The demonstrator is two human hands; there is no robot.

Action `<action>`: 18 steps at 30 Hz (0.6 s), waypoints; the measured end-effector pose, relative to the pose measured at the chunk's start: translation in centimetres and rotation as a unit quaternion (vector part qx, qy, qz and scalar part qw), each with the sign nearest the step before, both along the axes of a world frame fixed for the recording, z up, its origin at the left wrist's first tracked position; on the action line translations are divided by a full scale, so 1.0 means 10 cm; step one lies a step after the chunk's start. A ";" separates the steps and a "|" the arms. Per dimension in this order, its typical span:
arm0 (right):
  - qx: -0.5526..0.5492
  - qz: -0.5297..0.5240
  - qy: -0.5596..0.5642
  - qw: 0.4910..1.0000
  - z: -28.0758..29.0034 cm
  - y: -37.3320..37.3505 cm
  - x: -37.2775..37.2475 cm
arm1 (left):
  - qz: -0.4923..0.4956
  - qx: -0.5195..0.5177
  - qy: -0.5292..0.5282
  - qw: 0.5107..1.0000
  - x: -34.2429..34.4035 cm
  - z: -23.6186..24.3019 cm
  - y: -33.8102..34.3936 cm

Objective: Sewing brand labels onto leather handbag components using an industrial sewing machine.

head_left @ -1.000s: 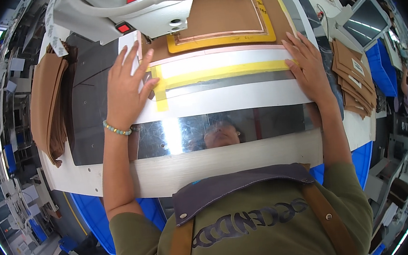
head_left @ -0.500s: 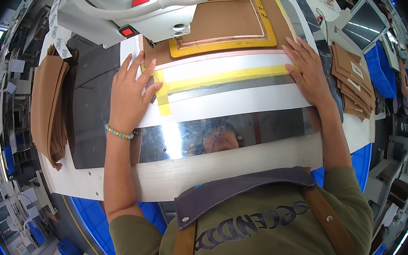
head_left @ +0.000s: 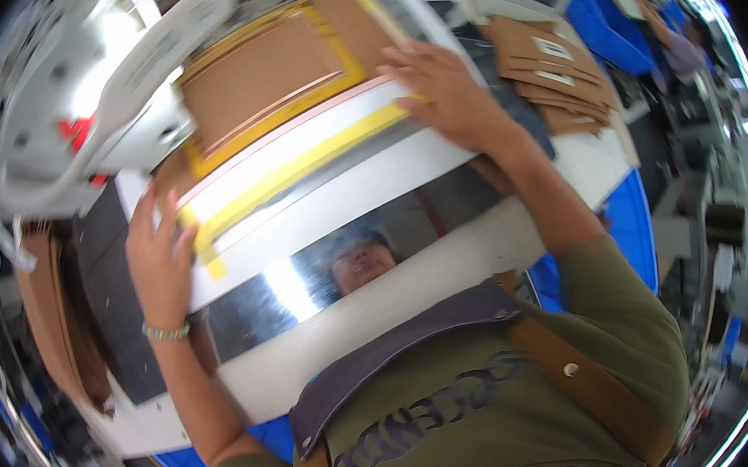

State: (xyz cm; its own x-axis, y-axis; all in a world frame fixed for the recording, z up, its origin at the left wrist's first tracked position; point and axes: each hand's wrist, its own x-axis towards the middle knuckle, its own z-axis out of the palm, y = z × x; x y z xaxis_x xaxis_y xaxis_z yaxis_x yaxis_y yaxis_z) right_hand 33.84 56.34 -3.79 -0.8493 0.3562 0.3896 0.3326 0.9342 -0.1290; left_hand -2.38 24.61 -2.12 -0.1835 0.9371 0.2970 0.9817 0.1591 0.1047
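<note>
On the white board (head_left: 333,183) lies a brown sheet (head_left: 356,28), with a yellow rectangular frame (head_left: 276,125), copper-coloured along its inner edge, resting on top. Yellow tape (head_left: 296,171) runs across the board in front of the sheet. My left hand (head_left: 161,263) lies at the sheet's near left corner, beside the tape's end, fingers stretched out and holding nothing. Spread flat at the near right corner, my right hand (head_left: 451,95) touches the sheet's edge and is empty too; motion slightly smears it.
A white machine arm (head_left: 155,65) overhangs the far left. Stacked brown sheets (head_left: 53,309) stand on the left, and brown pieces with white labels (head_left: 547,68) lie on the right. A shiny metal strip (head_left: 358,257) borders the near side. Blue bins (head_left: 630,227) sit below the table.
The whole view has tilted, so the table now slopes up to the right and the machine appears farther left. Both hands remain at the sheet's two near corners.
</note>
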 end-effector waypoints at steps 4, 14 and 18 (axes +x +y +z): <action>0.024 -0.002 0.005 1.000 0.04 0.00 0.03 | -0.024 0.010 -0.003 1.000 -0.03 -0.01 0.04; -0.042 -0.240 0.092 0.965 0.92 1.04 1.38 | -0.006 -0.014 0.000 1.000 -0.12 -0.12 -0.05; -0.185 -0.311 -0.107 0.926 0.66 1.56 1.76 | -0.015 -0.016 -0.006 1.000 -0.08 -0.07 -0.01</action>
